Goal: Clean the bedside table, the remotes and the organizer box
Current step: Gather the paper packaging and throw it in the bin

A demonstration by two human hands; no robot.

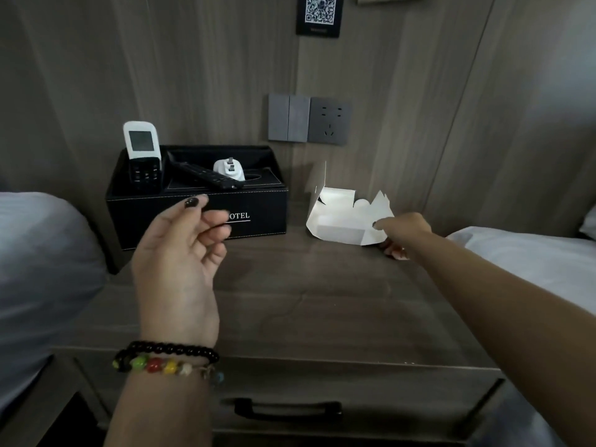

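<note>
The right hand [398,232] pinches the torn white carton [346,217] at the far right of the bedside table [322,301]; the flimsy card could rip or spill whatever it contains. The left hand [180,250] hovers loosely curled, empty, before the organizer box [196,204], far left, holding remotes [206,175], a phone-like handset [142,156] and plug [229,171].

Dim wood-panelled wall [193,75] with grey switches [288,118], socket [329,124].
</note>
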